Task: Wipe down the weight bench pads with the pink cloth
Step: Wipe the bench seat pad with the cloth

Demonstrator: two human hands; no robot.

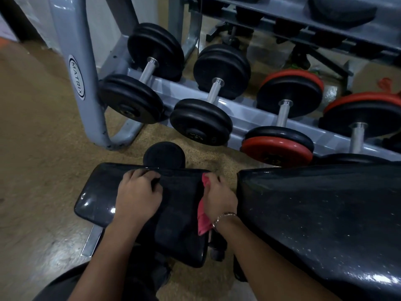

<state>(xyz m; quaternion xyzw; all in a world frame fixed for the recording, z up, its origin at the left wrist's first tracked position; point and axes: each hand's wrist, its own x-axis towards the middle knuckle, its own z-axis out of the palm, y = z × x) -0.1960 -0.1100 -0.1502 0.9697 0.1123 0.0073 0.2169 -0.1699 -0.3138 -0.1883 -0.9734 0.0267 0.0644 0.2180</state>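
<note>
The black seat pad (97, 198) of the weight bench lies in front of me, glossy, with the larger back pad (314, 213) to its right across a narrow gap. My left hand (138, 194) rests on top of the seat pad, fingers curled over its far edge. My right hand (219, 196) presses the pink cloth (202, 222) against the seat pad's right edge, in the gap between the two pads. Most of the cloth is hidden under that hand. A thin bracelet circles my right wrist.
A grey dumbbell rack (76, 68) stands just beyond the bench, holding black dumbbells (201, 120) and red-and-black ones (280, 142). A black foam roller (165, 154) sits behind the seat pad. Brown floor (36, 148) spreads out to the left.
</note>
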